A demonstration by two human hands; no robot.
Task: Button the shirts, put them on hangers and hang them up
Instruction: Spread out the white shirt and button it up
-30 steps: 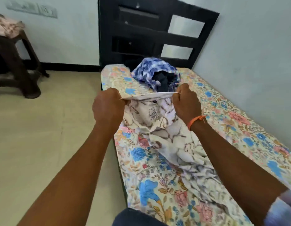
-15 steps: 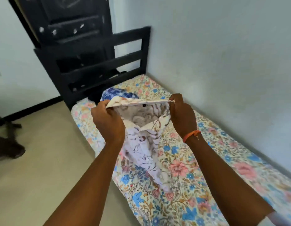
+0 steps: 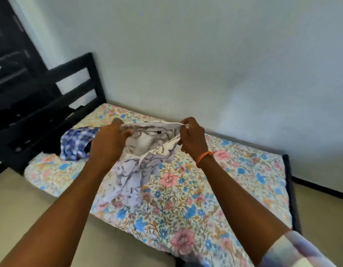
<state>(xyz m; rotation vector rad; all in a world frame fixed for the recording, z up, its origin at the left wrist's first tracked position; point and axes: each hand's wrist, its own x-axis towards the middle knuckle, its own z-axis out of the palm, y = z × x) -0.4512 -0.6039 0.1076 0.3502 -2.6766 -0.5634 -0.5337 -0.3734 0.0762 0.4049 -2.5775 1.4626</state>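
Nearest, at the lower right corner, a pale checked sleeve (image 3: 293, 251) on the right arm. Further out, an orange thread band (image 3: 205, 156) round the right wrist. Held up over the floral bedsheet (image 3: 186, 199), a white marbled shirt (image 3: 132, 170), gripped at the collar on both sides: left hand (image 3: 109, 145) curled round the left end of the collar with fingers folded into the cloth, right hand (image 3: 191, 138) pinching the right end between thumb and fingers. Collar stretched taut between the two hands, a small dark tag visible inside the neck, the rest of the shirt hanging loose and bunched, its lower part blurred just above or on the sheet, cannot tell which. Beyond the left hand, a blue checked shirt (image 3: 76, 145) heaped on the bed near the black headboard (image 3: 78, 89). Behind the headboard, dark furniture (image 3: 10, 70), blurred. Farthest, a plain pale wall (image 3: 205, 54) along the far side of the bed.
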